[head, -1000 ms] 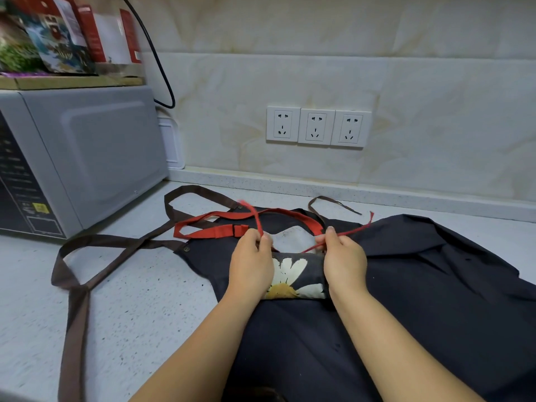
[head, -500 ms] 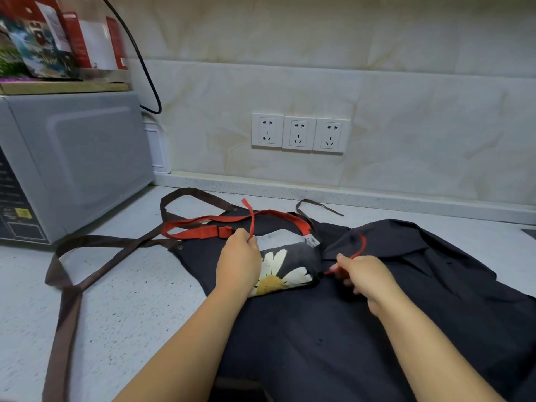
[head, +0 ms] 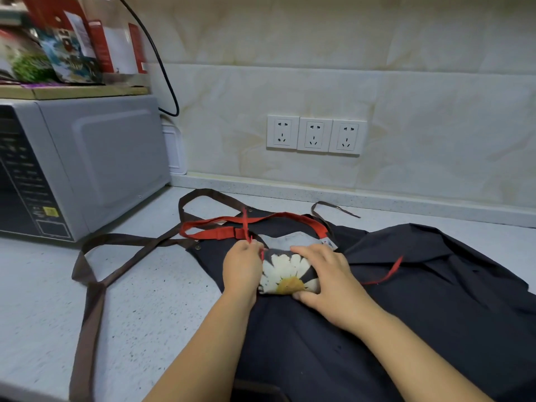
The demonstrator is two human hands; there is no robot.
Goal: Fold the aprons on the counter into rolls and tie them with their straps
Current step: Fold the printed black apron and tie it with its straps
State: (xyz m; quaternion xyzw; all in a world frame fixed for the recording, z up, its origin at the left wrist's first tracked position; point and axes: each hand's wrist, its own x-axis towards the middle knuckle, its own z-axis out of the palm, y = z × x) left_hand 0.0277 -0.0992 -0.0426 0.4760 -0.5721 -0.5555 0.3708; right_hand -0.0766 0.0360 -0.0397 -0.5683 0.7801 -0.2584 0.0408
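Note:
A rolled apron with a daisy print (head: 285, 274) lies on top of a spread dark navy apron (head: 420, 300) on the counter. My left hand (head: 242, 266) sits at the roll's left end and pinches a thin red strap (head: 246, 224) that stands up from it. My right hand (head: 324, 274) lies over the roll's right end, fingers on top and thumb beneath. The other thin red strap (head: 387, 274) lies loose on the navy apron to the right. A wider red neck strap (head: 232, 227) loops behind the roll.
Brown straps (head: 92, 285) of the navy apron trail over the speckled counter (head: 43, 285) to the left. A grey microwave (head: 78, 163) stands at the left with packets (head: 58, 44) on top. Three wall sockets (head: 314, 136) and a black cable (head: 162, 62) are behind.
My right hand let go of the right red strap and moved left onto the roll. The strap now lies loose. My left hand stayed at the roll's left end.

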